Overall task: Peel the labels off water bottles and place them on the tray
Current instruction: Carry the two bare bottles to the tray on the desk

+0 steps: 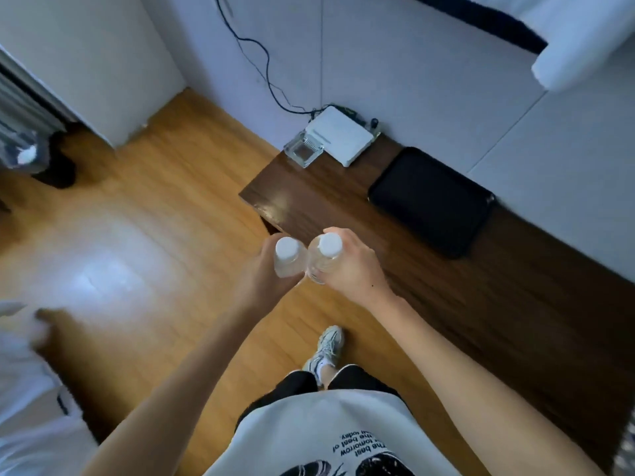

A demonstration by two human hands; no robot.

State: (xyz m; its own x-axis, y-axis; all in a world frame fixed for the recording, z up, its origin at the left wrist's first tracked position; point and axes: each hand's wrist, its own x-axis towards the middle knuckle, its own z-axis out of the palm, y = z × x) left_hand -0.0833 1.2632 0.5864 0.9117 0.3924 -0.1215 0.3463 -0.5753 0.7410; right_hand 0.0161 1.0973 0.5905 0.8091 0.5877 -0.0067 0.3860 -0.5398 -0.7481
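Note:
I hold two clear water bottles with white caps, upright and side by side, in front of me above the near edge of the dark wooden shelf. My left hand (263, 273) grips the left bottle (288, 257). My right hand (354, 266) grips the right bottle (324, 257). The bottles touch each other. My fingers cover their bodies, so any labels are hidden. A black rectangular tray (431, 201) lies on the shelf, to the right and beyond my hands, with nothing in it.
The long dark wooden shelf (481, 304) runs along the white wall. At its far end stand a white router (340, 134) with cables and a small clear box (304, 151). Light wooden floor lies to the left. My shoe (326, 348) shows below.

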